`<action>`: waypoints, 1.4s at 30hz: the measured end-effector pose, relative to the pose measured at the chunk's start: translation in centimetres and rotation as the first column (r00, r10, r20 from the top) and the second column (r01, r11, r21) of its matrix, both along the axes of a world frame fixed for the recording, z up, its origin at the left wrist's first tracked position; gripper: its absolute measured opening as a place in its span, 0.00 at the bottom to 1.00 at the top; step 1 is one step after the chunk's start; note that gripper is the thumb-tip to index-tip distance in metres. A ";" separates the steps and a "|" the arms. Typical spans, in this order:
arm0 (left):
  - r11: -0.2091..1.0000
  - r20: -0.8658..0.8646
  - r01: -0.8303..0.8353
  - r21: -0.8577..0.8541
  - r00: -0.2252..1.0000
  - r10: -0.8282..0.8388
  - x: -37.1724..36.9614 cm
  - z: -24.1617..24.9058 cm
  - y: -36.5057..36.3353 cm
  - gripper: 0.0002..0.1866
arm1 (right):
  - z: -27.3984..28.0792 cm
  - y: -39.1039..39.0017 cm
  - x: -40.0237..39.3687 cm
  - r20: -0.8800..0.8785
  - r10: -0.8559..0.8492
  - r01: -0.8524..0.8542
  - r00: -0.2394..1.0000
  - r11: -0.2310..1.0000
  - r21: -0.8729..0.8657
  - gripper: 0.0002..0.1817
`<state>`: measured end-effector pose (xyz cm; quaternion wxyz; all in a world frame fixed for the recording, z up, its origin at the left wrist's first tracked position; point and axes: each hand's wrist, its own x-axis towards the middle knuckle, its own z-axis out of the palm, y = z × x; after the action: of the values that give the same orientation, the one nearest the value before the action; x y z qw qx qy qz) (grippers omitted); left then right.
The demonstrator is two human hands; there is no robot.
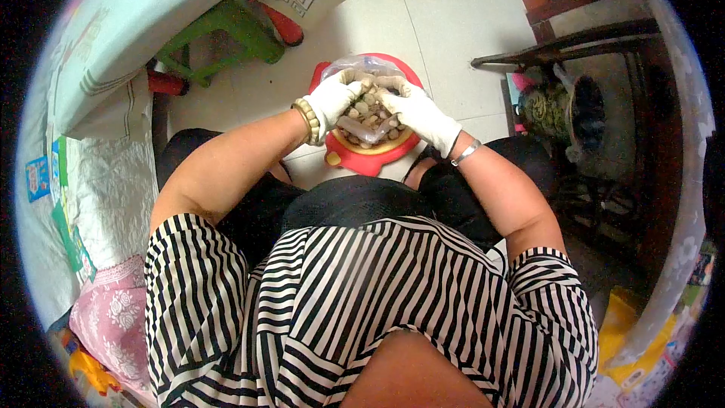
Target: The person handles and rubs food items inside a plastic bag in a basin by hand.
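Observation:
My left hand (332,100) and my right hand (420,112) both wear white gloves. They meet over a clear plastic bag (366,134) full of small, roundish, brown and pale pieces (368,112). The fingers of both hands are bent inward and closed close together at the far side of the heap; what sits in the fingertips is too small to make out. Beneath the bag is a red stool (368,161) with a yellow ring, standing on the floor between my legs. Part of the bag's film (355,65) rises behind my fingers.
A green stool (226,34) stands at the far left beside a cloth-covered table (98,53). At the right is a dark wooden rack (596,53) with things on its shelves. Pale floor tiles (445,23) stretch ahead. A pink patterned cloth (113,317) lies at the lower left.

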<state>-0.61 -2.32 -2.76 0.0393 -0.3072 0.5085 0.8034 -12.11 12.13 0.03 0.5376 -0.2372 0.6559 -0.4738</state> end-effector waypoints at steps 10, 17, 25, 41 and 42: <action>0.998 0.009 0.001 -0.056 1.000 -0.001 -0.3 -1.0 -0.4 0.14 | -0.6 0.0 -0.1 0.105 0.019 -0.016 0.994 0.999 -0.031 0.21; 0.996 0.054 0.042 -0.076 0.998 -0.038 -0.1 0.6 -0.3 0.15 | 0.5 -0.4 -0.1 -0.069 0.069 -0.070 0.995 0.998 -0.008 0.19; 0.957 -0.289 0.061 -0.282 0.946 -0.146 -0.3 0.2 0.5 0.15 | 0.4 0.1 0.1 -0.038 0.016 -0.017 0.999 1.000 -0.023 0.17; 0.987 -0.172 0.128 0.097 0.979 -0.110 -0.3 1.4 0.5 0.17 | 1.5 0.9 -0.7 0.126 0.153 -0.156 0.980 0.988 0.014 0.18; 0.987 -0.148 0.103 0.125 0.985 -0.084 -0.4 1.8 0.4 0.17 | 1.5 0.7 -1.1 0.126 0.189 -0.194 0.974 0.981 0.029 0.19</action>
<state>-1.02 -1.90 -0.94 0.0609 -0.2216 0.4697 0.8524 -13.16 12.88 1.54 0.6247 -0.2589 0.6054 -0.4198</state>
